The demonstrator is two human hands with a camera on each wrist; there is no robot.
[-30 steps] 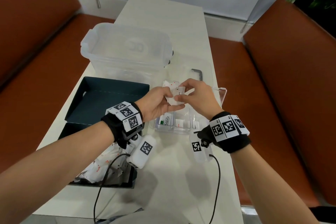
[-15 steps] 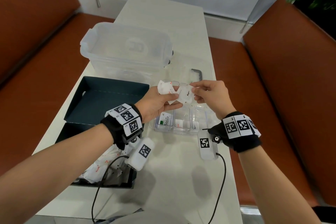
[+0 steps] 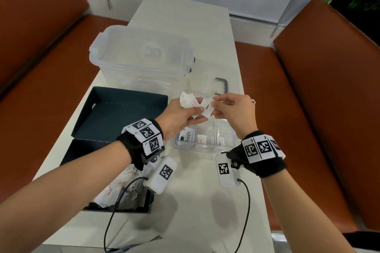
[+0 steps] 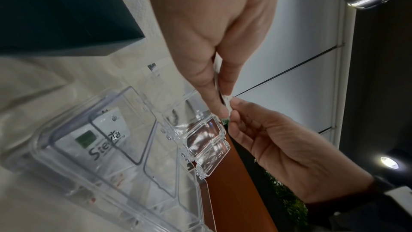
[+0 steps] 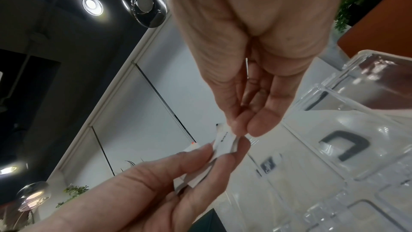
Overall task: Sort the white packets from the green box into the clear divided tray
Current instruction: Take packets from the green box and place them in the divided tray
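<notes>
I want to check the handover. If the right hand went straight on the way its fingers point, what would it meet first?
Most likely the pepper packet it already pinches, and just behind that the left hand, which grips the small bunch of white packets above the clear divided tray. Depth is unclear.

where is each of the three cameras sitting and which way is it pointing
Head: on the head, looking forward and down at the table; both forearms, the left hand and right hand gripping white packets above the clear tray.
Left wrist: under the left wrist, looking along the left hand toward the tray; the right hand shows too.
Right wrist: under the right wrist, looking along the right hand; the left hand shows below.
Shared: all three show both hands meeting at a packet.
</notes>
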